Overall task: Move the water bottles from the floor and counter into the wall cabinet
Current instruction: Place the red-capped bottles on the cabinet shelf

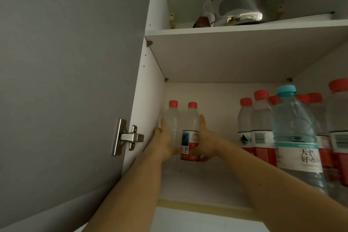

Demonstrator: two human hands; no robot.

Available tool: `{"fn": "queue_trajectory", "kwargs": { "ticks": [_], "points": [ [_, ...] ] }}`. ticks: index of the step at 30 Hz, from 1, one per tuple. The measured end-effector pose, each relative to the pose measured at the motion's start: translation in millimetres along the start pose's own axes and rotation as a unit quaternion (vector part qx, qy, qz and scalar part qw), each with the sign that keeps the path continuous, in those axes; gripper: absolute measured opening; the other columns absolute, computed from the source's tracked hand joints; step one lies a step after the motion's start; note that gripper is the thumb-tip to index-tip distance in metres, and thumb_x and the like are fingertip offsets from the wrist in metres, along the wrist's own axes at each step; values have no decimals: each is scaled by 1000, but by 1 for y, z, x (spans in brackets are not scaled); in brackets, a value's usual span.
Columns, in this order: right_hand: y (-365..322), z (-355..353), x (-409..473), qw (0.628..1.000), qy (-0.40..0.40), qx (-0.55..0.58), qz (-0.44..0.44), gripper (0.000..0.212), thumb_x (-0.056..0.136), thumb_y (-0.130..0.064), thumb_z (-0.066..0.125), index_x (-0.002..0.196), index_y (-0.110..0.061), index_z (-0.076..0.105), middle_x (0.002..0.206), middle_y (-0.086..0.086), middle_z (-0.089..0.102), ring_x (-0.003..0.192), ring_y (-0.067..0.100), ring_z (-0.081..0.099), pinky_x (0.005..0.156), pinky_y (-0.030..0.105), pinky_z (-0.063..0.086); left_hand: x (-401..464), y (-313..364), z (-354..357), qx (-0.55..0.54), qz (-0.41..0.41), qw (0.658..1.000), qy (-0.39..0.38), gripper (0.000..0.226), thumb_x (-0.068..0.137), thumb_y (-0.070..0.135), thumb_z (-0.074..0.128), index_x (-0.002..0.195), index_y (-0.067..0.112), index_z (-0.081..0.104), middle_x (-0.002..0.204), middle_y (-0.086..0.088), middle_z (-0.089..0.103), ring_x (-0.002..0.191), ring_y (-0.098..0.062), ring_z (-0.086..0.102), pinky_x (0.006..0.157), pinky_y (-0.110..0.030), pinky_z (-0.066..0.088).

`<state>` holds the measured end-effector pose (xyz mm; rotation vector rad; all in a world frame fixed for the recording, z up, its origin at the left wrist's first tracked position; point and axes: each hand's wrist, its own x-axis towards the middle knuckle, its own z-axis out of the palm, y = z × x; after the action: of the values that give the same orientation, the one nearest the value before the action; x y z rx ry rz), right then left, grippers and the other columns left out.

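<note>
Two clear plastic water bottles with red caps stand side by side at 9 o'clock on the lower shelf [197,181] of the white wall cabinet, hard against its left wall: a bare clear bottle [172,126] and, just beside it, a red-labelled bottle [191,137]. The left hand [165,143] lies flat along the outer side of the bare bottle, the right hand [205,139] along the outer side of the labelled one; each grip is spread, fingers straight, and the pair is pressed between the palms, not pinched.

Judging from this, the squeeze is the weak point. Uneven palm pressure could pop one bottle forward or tip it, and the bare one, which looks light, would go first. Drawing the arms back could also knock the tall blue-capped bottle [295,133] at 3 o'clock, which stands near the shelf's front edge beside a crowded group of red-capped bottles [261,124].
</note>
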<state>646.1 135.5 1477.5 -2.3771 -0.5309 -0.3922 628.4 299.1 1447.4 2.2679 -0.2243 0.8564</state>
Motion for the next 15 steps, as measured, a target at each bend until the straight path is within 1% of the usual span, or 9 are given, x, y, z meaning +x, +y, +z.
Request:
{"fn": "queue_trajectory", "kwargs": {
  "ticks": [2,3,4,6,7,9,11,13,15],
  "points": [
    [4,1,1,1000,11,-18,-23,132,90,-7,74,145,-42,-41,143,16,51,114,34,61,85,49,60,-4,4,2,57,22,998,8,128,82,20,82,154,34,-23,162,-11,11,141,-35,39,111,-52,43],
    [6,2,1,998,14,-40,-38,134,89,-14,76,144,-42,-43,143,15,52,111,32,62,84,46,60,-5,5,4,76,35,996,16,129,83,21,82,153,35,-26,162,-9,8,140,-34,40,111,-50,43],
    [8,3,0,996,16,-63,-55,137,87,-20,79,142,-42,-45,142,14,53,111,30,62,88,45,58,-6,6,5,98,47,994,26,129,83,20,81,153,32,-27,162,-7,4,142,-33,37,112,-48,43],
    [11,3,-1,990,24,-117,-78,147,79,-25,87,140,-43,-46,145,12,47,117,30,59,101,48,53,-7,3,5,162,67,984,42,129,83,16,81,155,25,-25,165,-5,-8,150,-33,21,117,-48,36],
    [12,3,-2,985,34,-148,-85,151,75,-25,90,142,-44,-44,146,12,43,120,31,57,104,50,50,-8,1,4,197,72,977,39,130,83,15,82,155,23,-26,165,-5,-16,153,-34,11,120,-49,31],
    [14,3,-3,970,59,-209,-107,153,70,-26,93,144,-44,-39,142,13,44,121,32,56,103,51,50,-10,2,0,261,75,962,19,133,81,17,84,156,21,-26,166,-7,-23,155,-35,-1,123,-50,24],
    [17,3,-3,960,75,-243,-118,152,68,-27,94,146,-43,-35,139,12,48,122,33,55,102,53,50,-12,6,-1,315,72,946,10,136,77,19,87,157,18,-23,167,-10,-19,154,-37,-1,122,-52,24],
    [19,2,-1,954,80,-264,-117,152,67,-29,94,148,-40,-34,140,12,50,126,32,51,103,54,48,-12,10,-1,374,62,925,16,138,74,26,89,157,13,-20,168,-14,-13,154,-37,4,122,-49,27],
    [21,0,2,945,91,-290,-120,152,66,-36,94,150,-36,-32,146,11,46,133,33,43,107,56,43,-9,13,0,460,55,886,30,140,72,42,89,157,6,-16,167,-18,-6,153,-38,7,123,-46,21]
  ]
}}
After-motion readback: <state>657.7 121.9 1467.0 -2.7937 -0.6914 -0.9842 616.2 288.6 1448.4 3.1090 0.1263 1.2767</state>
